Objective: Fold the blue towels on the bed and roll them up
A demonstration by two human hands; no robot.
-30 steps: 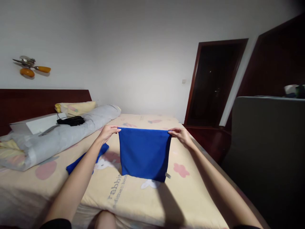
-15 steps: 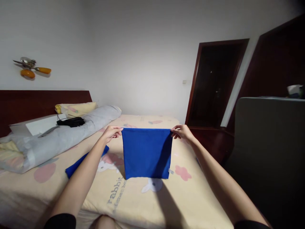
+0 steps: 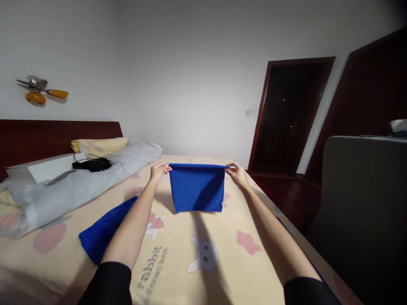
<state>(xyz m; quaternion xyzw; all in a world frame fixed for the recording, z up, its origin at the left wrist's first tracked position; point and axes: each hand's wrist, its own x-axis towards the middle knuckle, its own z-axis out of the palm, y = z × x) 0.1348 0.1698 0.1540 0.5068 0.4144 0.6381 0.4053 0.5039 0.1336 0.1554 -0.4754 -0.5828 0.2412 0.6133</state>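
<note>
A folded blue cloth [image 3: 197,187] hangs in the air above the bed, stretched flat by its top edge. My left hand [image 3: 159,171] pinches its top left corner and my right hand [image 3: 235,173] pinches its top right corner, both arms stretched forward. The cloth's lower edge hangs just above the cream printed bedsheet [image 3: 197,250]. A second blue cloth [image 3: 103,228] lies on the sheet to the left, partly hidden behind my left forearm.
A rolled grey duvet [image 3: 79,182] with a black pouch [image 3: 92,163] and a white box [image 3: 38,171] lies along the dark headboard at left. A grey upholstered piece [image 3: 365,203] stands at right, a dark doorway [image 3: 286,118] behind.
Both hands have moved forward and up with the blue cloth, lifting it farther from me and off the sheet. The view has shifted closer over the bed.
</note>
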